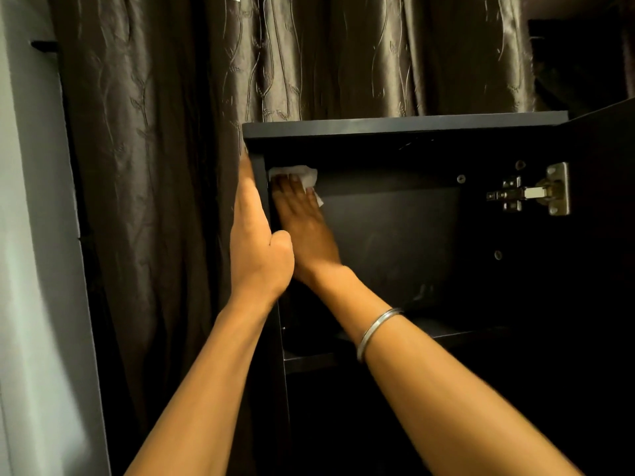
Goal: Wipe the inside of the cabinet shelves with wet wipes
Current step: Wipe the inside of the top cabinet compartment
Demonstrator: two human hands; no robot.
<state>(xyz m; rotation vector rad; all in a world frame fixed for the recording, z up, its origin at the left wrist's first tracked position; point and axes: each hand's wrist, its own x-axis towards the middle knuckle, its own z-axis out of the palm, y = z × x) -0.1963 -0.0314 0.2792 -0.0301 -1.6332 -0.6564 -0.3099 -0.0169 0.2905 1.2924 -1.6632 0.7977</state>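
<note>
A tall black cabinet (405, 130) stands open in front of a dark curtain. My right hand (305, 228) reaches into its top compartment and presses a white wet wipe (299, 174) flat against the upper left corner of the back panel. My left hand (256, 242) lies flat against the cabinet's left side panel from outside, with the thumb hooked over the panel's front edge. The compartment's shelf (446, 333) shows dimly below my right forearm.
The cabinet door (604, 235) hangs open at the right on a metal hinge (531, 193). A dark patterned curtain (165, 132) hangs behind and to the left. A pale wall (31, 235) runs down the left edge. A lower compartment is in deep shadow.
</note>
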